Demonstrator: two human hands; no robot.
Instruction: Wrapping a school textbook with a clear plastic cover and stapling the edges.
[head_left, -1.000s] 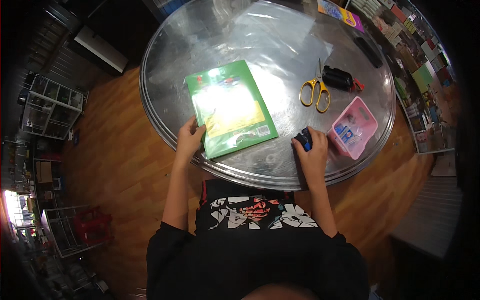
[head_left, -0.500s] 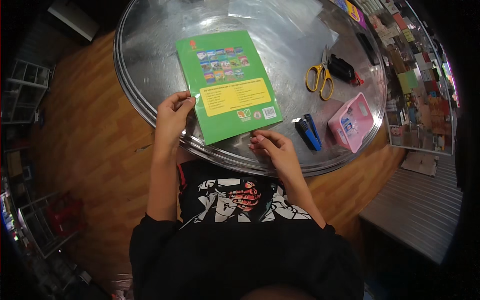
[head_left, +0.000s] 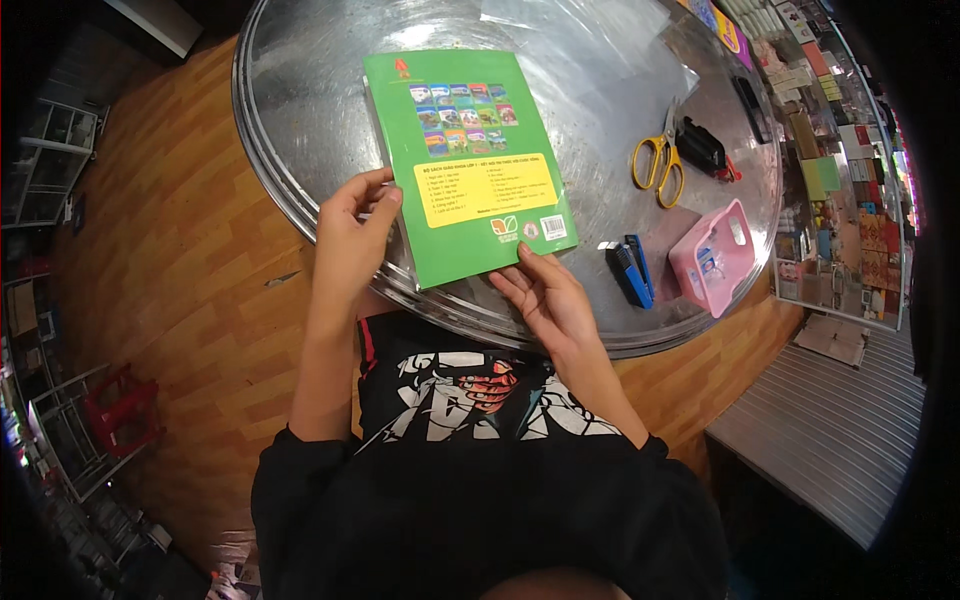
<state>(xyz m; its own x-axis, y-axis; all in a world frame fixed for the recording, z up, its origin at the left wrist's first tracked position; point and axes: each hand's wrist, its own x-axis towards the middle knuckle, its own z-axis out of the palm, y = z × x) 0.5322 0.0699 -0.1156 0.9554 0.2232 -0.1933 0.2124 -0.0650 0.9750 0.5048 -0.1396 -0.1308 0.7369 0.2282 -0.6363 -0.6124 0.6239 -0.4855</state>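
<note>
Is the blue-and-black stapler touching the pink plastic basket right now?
Apart. The head view shows a strip of metal tabletop between the stapler and the basket.

Looks like a small shop, or a home room doubling as one; can't tell which. Best evidence: tall glass-sided display case with a pale metal frame (head_left: pixel 845 314) on the right, packed with stacked multicoloured boxes and packets (head_left: pixel 880 235). Floor is warm brown wood-look planking (head_left: pixel 210 250), more domestic than industrial. Also a round, shiny metal table (head_left: pixel 310 100) and a red open-framed stool (head_left: pixel 125 408). Far-left shelving too dark to read.
</note>
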